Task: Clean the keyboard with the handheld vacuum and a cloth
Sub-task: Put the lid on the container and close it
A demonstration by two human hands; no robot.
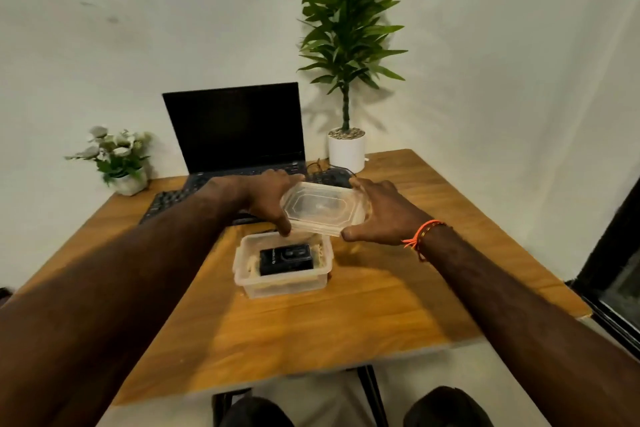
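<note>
Both hands, left hand (266, 199) and right hand (379, 210), pinch the clear lid (322, 208) by its ends above the open container (282, 265) mid-table (381, 305), exposing the black vacuum (286, 259) inside, keyboard (166, 203) waiting toward the far-left edge.

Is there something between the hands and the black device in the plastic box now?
Nothing covers it. Both the left hand and the right hand hold the clear lid lifted, behind the open plastic box. The black device lies exposed inside; only the box walls surround it.
</note>
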